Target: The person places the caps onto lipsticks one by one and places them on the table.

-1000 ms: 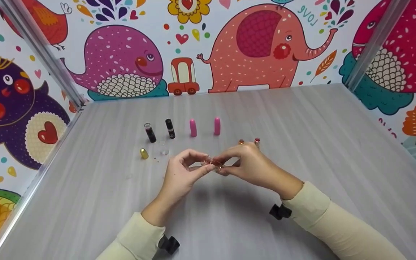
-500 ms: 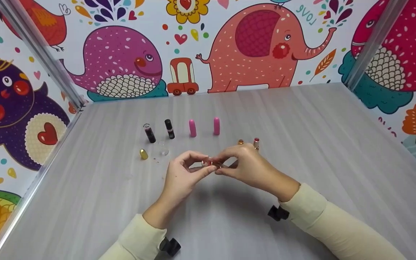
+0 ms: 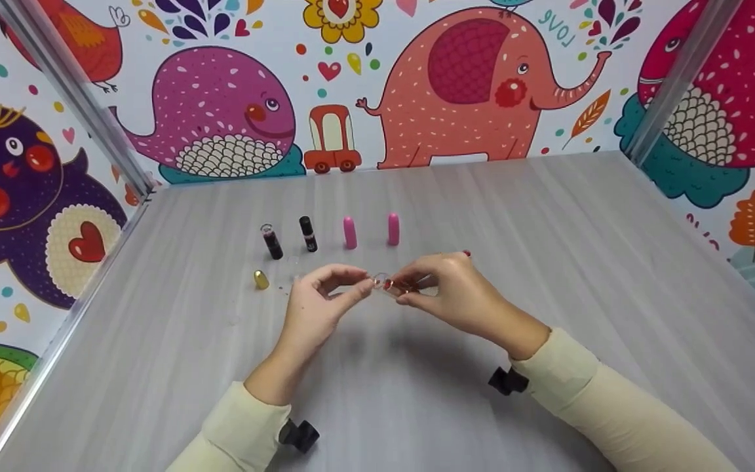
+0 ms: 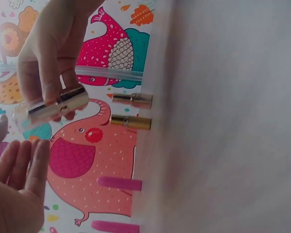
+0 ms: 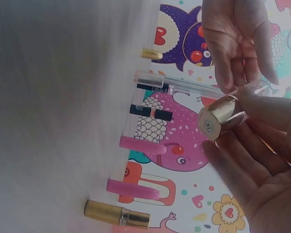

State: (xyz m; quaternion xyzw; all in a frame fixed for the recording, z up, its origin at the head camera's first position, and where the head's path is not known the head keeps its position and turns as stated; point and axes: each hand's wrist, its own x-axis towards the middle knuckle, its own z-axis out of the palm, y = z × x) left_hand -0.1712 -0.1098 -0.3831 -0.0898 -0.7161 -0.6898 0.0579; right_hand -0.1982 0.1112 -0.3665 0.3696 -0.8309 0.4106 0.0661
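My right hand (image 3: 459, 285) holds a shiny gold lipstick tube (image 5: 218, 116) between thumb and fingers, raised over the table. A clear cap (image 3: 381, 282) sits at its left end, with red showing through. The fingertips of my left hand (image 3: 318, 295) are right at the cap's far end; in the left wrist view those fingers are spread a little apart from it. Two more gold lipsticks stand beyond my right hand, one with a paler tube (image 4: 132, 100), the other deeper gold (image 4: 131, 122). In the head view my right hand mostly hides them.
Two pink tubes (image 3: 350, 233) stand upright at the back of the grey table (image 3: 548, 223). Left of them stand a black lipstick (image 3: 309, 234) and a black tube with a clear top (image 3: 271, 242). A small gold cap (image 3: 260, 279) and a clear cap (image 5: 150, 79) are nearer.
My left hand has shifted slightly left and its fingers have drawn back toward the cap's end, so more of the clear cap shows. The right hand keeps its hold and has risen slightly.
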